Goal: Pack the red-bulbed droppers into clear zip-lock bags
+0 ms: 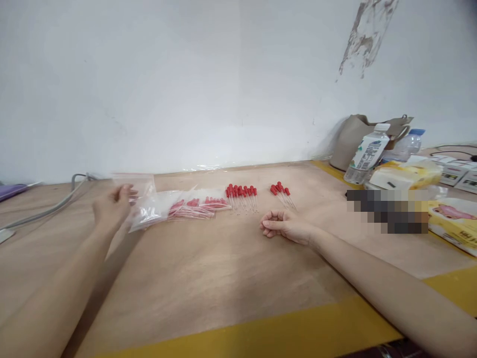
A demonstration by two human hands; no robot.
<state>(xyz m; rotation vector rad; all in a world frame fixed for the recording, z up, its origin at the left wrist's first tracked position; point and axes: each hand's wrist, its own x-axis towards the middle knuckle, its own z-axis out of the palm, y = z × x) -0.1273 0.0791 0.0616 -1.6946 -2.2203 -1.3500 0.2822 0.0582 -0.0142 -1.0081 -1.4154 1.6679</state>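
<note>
Raised at the left, my left hand (116, 203) has its fingers closed on the edge of a clear zip bag (147, 209), which looks empty. Right of that bag, several clear bags (196, 213) with red pieces inside lie overlapping on the table. Beside them is a row of red LEDs (241, 191) with thin pale legs. A smaller group of loose red LEDs (279, 189) lies further right. Just in front of this group my right hand (285, 224) rests on the table, fingers curled in and thumb against them. Nothing shows in its grip.
Brown sheeting covers the table (186, 278), edged with yellow tape (261, 333). A bottle (367, 154), a grey-beige bag (348, 141) and yellow tissue packs (454, 223) stand at the right, near a blurred-out patch. A grey cable (48, 214) runs along the left.
</note>
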